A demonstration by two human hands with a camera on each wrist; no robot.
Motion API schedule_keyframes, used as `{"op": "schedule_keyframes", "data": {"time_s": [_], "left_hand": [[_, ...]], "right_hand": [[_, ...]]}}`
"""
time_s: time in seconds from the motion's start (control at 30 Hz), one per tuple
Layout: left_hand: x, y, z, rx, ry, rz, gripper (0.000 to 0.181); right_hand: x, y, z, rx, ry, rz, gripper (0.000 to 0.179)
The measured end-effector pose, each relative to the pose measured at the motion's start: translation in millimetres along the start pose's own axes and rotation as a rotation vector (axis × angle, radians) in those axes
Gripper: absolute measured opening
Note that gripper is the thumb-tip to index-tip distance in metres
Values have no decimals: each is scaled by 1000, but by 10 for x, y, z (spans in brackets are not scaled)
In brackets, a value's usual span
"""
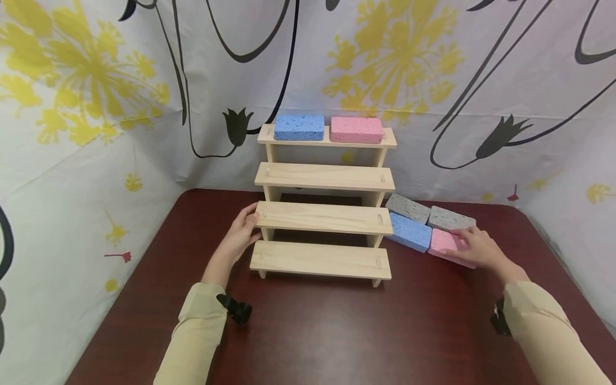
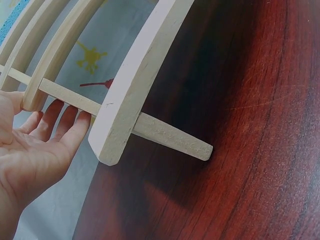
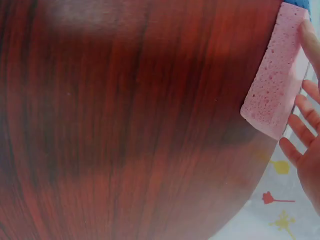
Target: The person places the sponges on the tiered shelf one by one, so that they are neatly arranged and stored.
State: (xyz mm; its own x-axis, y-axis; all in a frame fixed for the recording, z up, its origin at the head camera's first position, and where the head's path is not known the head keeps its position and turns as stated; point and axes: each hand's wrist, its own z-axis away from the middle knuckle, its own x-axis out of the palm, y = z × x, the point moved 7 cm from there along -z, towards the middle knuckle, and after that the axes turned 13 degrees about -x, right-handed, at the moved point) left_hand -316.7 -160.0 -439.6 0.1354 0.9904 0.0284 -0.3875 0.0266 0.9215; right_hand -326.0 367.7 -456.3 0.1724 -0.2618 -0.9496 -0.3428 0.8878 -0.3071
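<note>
A light wooden stepped shelf [image 1: 323, 217] stands on the dark table. My left hand [image 1: 238, 235] grips the left end of its second tier from the bottom; in the left wrist view the thumb lies on the board end and the fingers reach under it, against the side support [image 2: 70, 96]. At the right, my right hand [image 1: 478, 247] touches a pink sponge [image 1: 445, 245] lying on the table. In the right wrist view its fingers are spread beside that sponge [image 3: 272, 75]. A blue sponge [image 1: 410, 231] and two grey sponges [image 1: 408, 208] lie next to the pink one.
On the top tier sit another blue sponge [image 1: 299, 128] and another pink sponge [image 1: 356, 130]. Patterned cloth [image 1: 207, 96] hangs behind and at both sides of the table [image 1: 308, 331]. The loose sponges lie close to the shelf's right side.
</note>
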Motion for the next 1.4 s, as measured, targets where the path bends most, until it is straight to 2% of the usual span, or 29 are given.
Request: {"op": "schedule_keyframes", "data": {"time_s": [0.17,0.33,0.5,0.83,1.1,1.3,1.4], "left_hand": [[5,-4,-12,-3,7,0,52],[15,-12,-25,-7,10,11,52],[25,-21,-26,-1,8,12,52],[14,54,3,-20,10,-20,52],[-16,119,15,-91,24,-26,52],[-27,118,18,-95,15,-20,52],[-27,117,21,-89,16,-17,52]], "right_hand": [[29,-11,27,3,16,40,89],[65,8,57,21,20,11,89],[93,21,73,30,-16,-23,93],[-86,-24,73,33,1,-22,98],[-361,-279,-28,-29,89,-27,92],[-616,-578,-130,-127,181,4,82],[-718,-718,-173,-152,202,13,80]]}}
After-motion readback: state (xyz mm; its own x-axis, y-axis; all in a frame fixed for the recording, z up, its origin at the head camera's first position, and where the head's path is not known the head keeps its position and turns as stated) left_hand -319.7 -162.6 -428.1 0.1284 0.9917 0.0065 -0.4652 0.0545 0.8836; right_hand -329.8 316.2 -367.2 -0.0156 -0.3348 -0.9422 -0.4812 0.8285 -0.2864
